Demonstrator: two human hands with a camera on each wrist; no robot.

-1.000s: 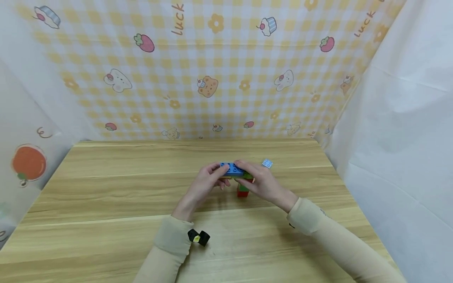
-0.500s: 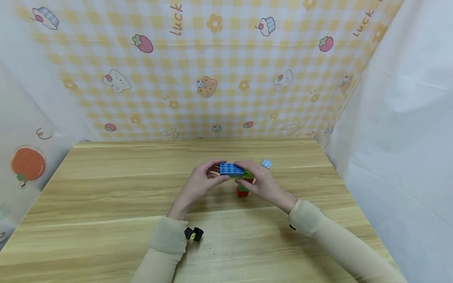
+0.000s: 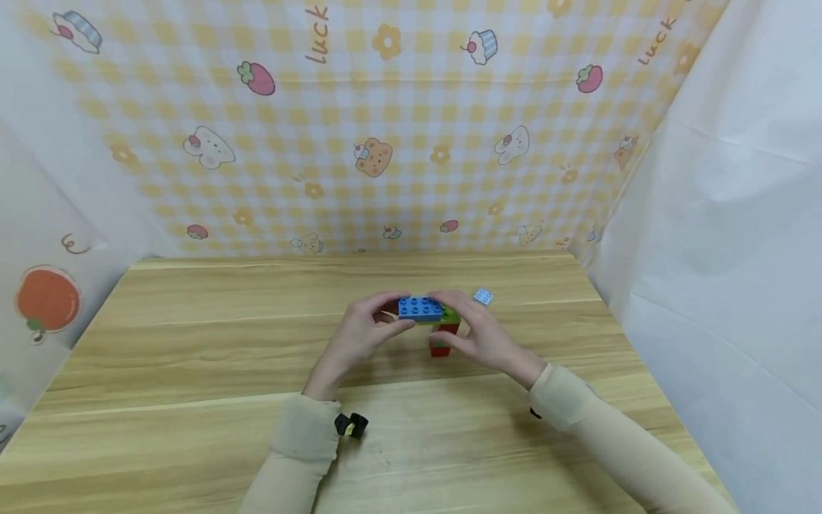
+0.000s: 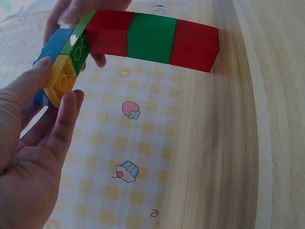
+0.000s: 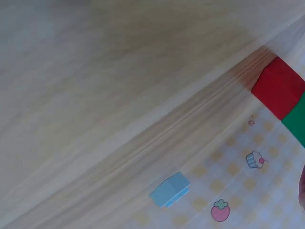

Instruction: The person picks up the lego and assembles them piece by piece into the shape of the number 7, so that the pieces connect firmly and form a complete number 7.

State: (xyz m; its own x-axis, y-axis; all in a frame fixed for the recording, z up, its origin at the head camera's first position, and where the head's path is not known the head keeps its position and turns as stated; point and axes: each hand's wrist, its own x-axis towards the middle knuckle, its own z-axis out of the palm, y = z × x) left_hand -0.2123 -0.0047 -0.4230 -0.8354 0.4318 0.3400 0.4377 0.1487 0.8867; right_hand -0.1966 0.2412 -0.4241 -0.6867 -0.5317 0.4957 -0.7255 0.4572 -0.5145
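A tower of red and green bricks (image 4: pixel 151 38) stands on the table, with a light green brick (image 4: pixel 78 45) across its top reaching out leftward. On that lies a blue eight-stud brick (image 3: pixel 420 308); beneath its outer end sits a yellow brick (image 4: pixel 62 82). My left hand (image 3: pixel 362 332) holds the blue brick's left end between thumb and fingers. My right hand (image 3: pixel 484 335) arches around the tower's top, fingertips at the blue brick's far right corner and thumb spread lower, by the red upper brick. The right wrist view shows the tower's red bottom brick (image 5: pixel 280 88).
A small light blue brick (image 3: pixel 484 296) lies on the wooden table (image 3: pixel 193 357) behind the right hand. A checked cloth (image 3: pixel 289 107) hangs at the table's back, and a white cloth (image 3: pixel 719 214) hangs along the right side.
My left hand has drawn its thumb off the blue brick's top and now grips its end. The right hand's thumb has lowered away from its fingers, uncovering more of the red brick.
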